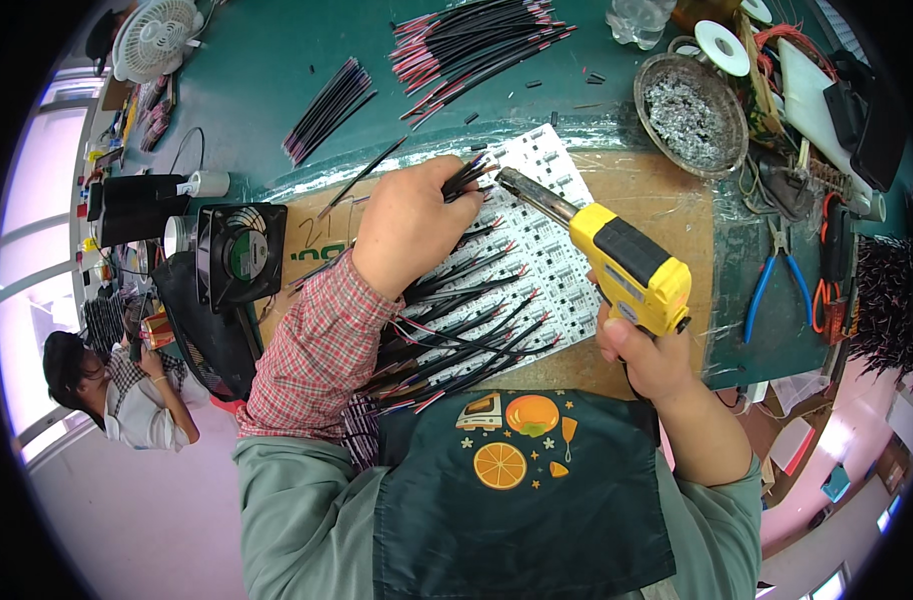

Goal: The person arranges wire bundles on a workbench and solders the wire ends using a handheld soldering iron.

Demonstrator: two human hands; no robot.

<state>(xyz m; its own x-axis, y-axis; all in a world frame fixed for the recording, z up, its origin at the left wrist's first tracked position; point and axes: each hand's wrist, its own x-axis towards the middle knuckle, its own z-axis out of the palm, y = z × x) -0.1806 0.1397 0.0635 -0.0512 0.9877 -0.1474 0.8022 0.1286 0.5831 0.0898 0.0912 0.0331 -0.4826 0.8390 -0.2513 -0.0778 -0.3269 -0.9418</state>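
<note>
My left hand [412, 225] is closed around a small bunch of black cables [465, 180] with stripped, reddish ends, over the upper part of a white circuit board panel [567, 275]. In my right hand [649, 360] is a yellow-and-black soldering gun [632, 262], gripped by its handle. Its metal nozzle points up and left, close to the cable ends; whether it touches them I cannot tell. Several black cables [467, 345] with red and white wire ends lie across the panel's left and lower part. A wooden board [667, 215] lies beneath the panel.
Cable bundles [477, 45] lie at the back of the green table. At the right are a bowl of silvery scraps [689, 110], a white spool [722, 48] and blue-handled pliers [777, 275]. A black fan [245, 258] stands left. Another person [127, 385] sits at far left.
</note>
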